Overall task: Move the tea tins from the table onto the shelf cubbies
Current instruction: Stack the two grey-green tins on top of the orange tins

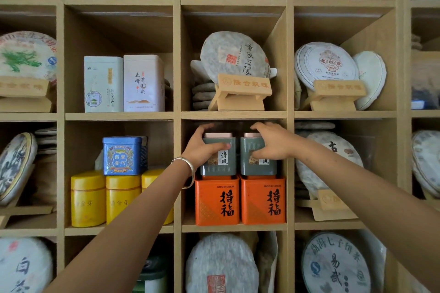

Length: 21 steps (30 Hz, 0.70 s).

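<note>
Head view: a wooden shelf (177, 115) divided into square cubbies is seen straight on. In the centre cubby two orange tins (240, 200) marked "GOOD LUCK" are stood side by side, and two grey-green tins are stacked on them, one on each. The left grey-green tin (220, 162) is gripped by the left hand (202, 145), with the fingers curled over its pale pink lid and the thumb laid across its front above a white label with black characters. A silver bangle (188, 171) is worn on that wrist. The right grey-green tin (256, 164) is gripped by the right hand (273, 143) in the same way, its label partly covered by the thumb. Both grey-green tins are square-sided, faintly ribbed and upright, just beside each other.

In the cubby to the left, three yellow round tins (106, 198) are lined up, with a blue tin (123, 154) set on top of them. In the cubby above that, two tall white tins (123, 84) are stood touching. Paper-wrapped tea cakes on wooden stands (240, 93) are held in the surrounding cubbies.
</note>
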Tool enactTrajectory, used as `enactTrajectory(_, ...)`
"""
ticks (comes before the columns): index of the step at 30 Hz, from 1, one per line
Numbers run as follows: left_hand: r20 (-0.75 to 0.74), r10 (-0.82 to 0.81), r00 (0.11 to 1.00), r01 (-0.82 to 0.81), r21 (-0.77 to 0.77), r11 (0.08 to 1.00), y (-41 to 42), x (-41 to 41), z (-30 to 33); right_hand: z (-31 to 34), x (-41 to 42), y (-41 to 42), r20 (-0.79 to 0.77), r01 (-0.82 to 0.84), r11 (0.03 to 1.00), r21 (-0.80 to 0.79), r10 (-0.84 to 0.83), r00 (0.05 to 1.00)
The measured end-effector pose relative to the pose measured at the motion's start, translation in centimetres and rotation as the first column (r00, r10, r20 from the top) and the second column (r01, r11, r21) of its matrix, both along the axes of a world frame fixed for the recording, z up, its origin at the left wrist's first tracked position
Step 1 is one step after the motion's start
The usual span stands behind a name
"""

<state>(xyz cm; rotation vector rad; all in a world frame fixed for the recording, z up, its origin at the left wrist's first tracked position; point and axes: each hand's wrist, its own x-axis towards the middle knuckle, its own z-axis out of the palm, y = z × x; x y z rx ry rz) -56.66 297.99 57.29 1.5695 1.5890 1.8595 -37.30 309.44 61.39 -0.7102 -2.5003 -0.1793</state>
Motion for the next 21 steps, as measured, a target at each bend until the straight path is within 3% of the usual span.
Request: enactTrajectory(21, 0.031, 0.009, 0.999, -0.009, -0.004, 1.000, 0.22, -0.44, -0.20, 0.06, 0.25, -0.19, -0.006, -0.008, 1.000, -0.011, 0.007, 1.000)
